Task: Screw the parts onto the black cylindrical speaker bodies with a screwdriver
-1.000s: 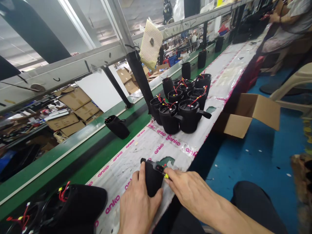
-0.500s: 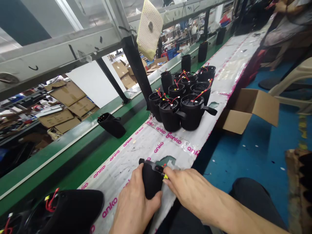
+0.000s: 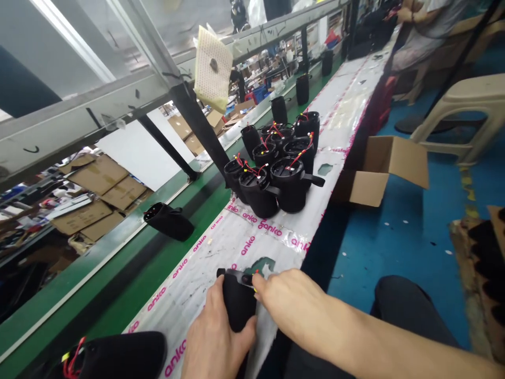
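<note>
My left hand (image 3: 221, 329) wraps round a black fabric-covered cylindrical housing (image 3: 239, 305), holding it tilted above the wrapped bench strip. At the housing's rim, my right hand (image 3: 282, 297) is closed, its thumb and fingers pinching thin wires; specks of red and yellow show at the fingertips. The hand covers most of what lies there. Close by at lower left, another black housing (image 3: 126, 352) lies on its side with red wires (image 3: 73, 360) and a yellow connector poking out. Farther along the strip stands a group of similar housings (image 3: 290, 187) with red wires on top.
A green conveyor belt (image 3: 130, 273) runs along the left, carrying a tilted housing (image 3: 169, 221). Metal framing (image 3: 79, 113) crosses above it. To the right are an open cardboard box (image 3: 371, 187) and a plastic stool (image 3: 465, 116). Another person (image 3: 422, 31) sits at the far end.
The whole view has shifted, so the standing housings appear farther left. Both hands keep their grip, and my right fingers now cover more of the yellow connector.
</note>
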Tool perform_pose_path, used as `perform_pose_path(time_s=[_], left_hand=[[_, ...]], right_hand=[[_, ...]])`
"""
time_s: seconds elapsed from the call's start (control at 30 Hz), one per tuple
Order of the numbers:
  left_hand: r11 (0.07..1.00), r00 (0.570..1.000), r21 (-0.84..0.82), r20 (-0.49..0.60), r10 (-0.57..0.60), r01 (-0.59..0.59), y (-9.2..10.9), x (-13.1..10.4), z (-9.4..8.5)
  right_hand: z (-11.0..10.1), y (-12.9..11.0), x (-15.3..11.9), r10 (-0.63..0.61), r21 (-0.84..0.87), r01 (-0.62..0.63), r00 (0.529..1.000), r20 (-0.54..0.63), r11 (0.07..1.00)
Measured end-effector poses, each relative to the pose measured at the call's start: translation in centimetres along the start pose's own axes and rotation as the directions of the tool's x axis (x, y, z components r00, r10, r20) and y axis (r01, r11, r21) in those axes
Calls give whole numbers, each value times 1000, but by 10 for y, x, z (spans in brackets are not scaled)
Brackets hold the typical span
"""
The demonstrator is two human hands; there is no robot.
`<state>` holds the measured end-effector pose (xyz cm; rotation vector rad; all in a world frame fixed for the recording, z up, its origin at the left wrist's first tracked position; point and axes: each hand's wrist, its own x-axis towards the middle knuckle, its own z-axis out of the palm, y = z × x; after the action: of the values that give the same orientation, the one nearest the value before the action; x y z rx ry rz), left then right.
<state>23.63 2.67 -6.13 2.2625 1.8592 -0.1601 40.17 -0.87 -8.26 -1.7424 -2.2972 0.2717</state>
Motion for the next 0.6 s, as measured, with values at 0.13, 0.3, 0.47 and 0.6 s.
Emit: perform_pose_path(time_s=[0.13,0.3,0.47,0.6], left_hand=[[1000,999,-2,-32,31,-31,-2,2,4],[999,1000,-33,-15,7,-7,-10,4,4],[993,998,-100,-25,59,-61,-10,-3,0],[998,999,-51,4,41,-40,-1,-9,-3]], right_hand=[[4,4,-1,-26,5,26,998,-57,1000],[22,6,0,-9,69,17,993,-115,997],[50,12,-6,0,224,54,973,-232,973],[67,18,-17,12,370,109,951,-310,923]])
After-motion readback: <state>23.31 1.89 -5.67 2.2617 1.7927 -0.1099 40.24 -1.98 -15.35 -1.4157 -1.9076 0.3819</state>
